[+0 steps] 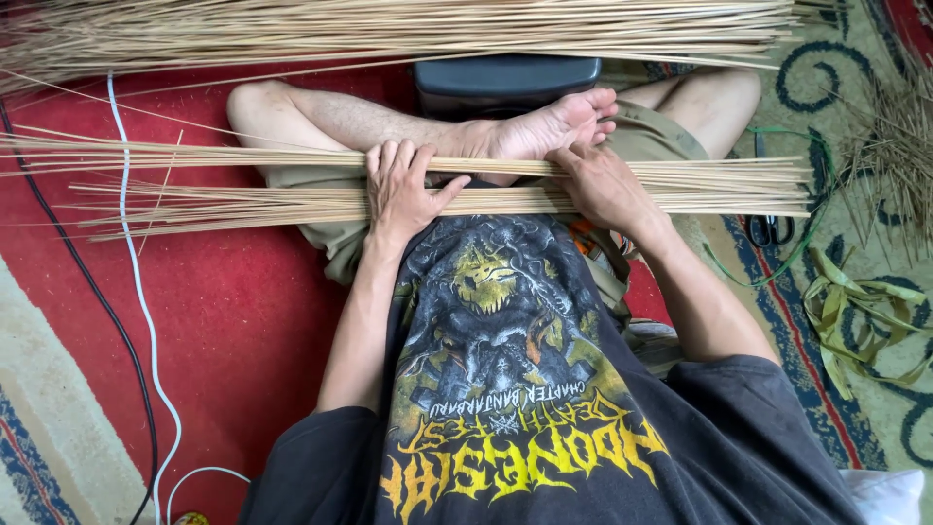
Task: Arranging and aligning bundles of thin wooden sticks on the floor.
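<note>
The stick bundle (292,180) lies crosswise over the person's lap and folded legs, its thin pale sticks running out to both sides. The left hand (400,190) rests on top of the bundle, fingers (394,156) curled over its far edge, thumb spread toward the near edge; it presses rather than closes fully. The right hand (603,185) grips the bundle just beside the left, fingers wrapped under it and partly hidden. A bare foot (554,124) sits against the far side of the bundle, between the hands.

To handle the bundle well, judged from this position: keep both hands close together, press the sticks flat and parallel, and use the foot as a stop.

Beyond the bundle lie a second stick pile (389,29) and a dark box (505,83). Below it is a red rug (243,311); left of it run a white cable (136,282) and a black cable (87,282). Right of the bundle: scissors (770,228), green strips (855,311), loose fibres (889,146).
</note>
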